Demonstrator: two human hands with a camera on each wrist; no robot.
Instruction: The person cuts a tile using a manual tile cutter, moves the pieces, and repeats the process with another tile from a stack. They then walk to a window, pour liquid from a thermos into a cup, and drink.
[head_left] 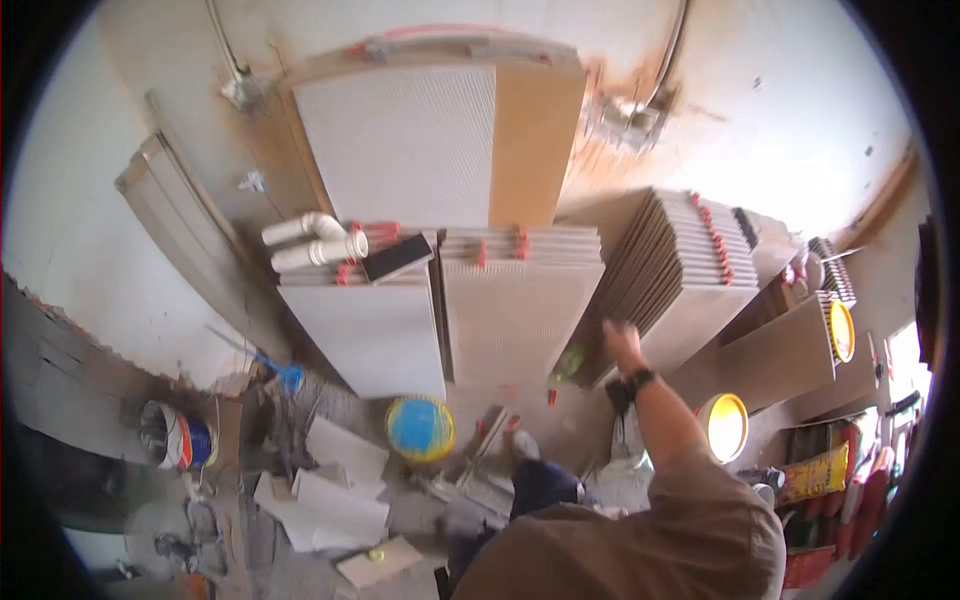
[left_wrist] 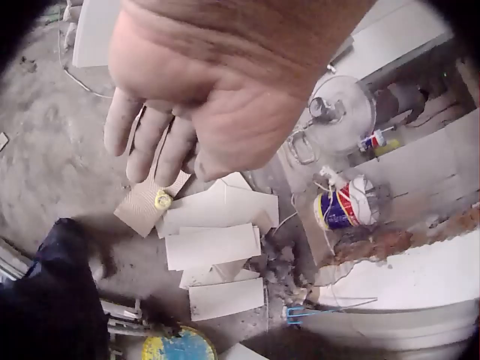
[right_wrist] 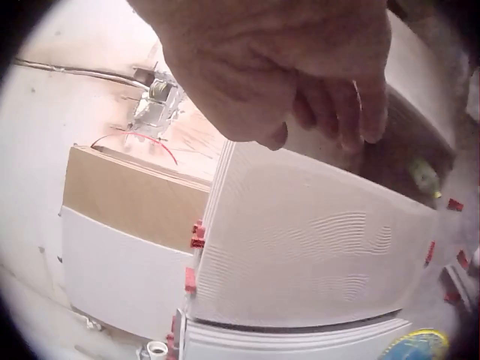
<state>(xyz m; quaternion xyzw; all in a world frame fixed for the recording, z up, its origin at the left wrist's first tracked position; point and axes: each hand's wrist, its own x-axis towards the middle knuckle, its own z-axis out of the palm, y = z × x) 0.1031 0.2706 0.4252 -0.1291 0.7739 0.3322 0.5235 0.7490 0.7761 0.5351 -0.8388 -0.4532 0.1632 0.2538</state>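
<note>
Stretched forward, my right hand (head_left: 624,347) is beside the leaning stack of tiles (head_left: 705,250) on the right. In the right wrist view, its fingers (right_wrist: 371,112) hang loosely bent with nothing held, overlapping the dark gap beside a ridged tile (right_wrist: 315,232). The middle tile stack (head_left: 520,310) stands to the left of that hand, and a pale green bag (head_left: 570,362) lies low between the two stacks. My left hand (left_wrist: 202,105), out of sight in the head view, hangs with relaxed, empty fingers above the floor, over cut tile pieces (left_wrist: 217,210).
White pipe elbows (head_left: 315,245) and a black block (head_left: 397,257) top the left tile stack (head_left: 365,340). A blue-and-yellow bucket (head_left: 420,428) stands in front. Tile scraps (head_left: 330,500) litter the floor at left, near a paint bucket (head_left: 180,437). Yellow-rimmed buckets (head_left: 726,427) stand at right.
</note>
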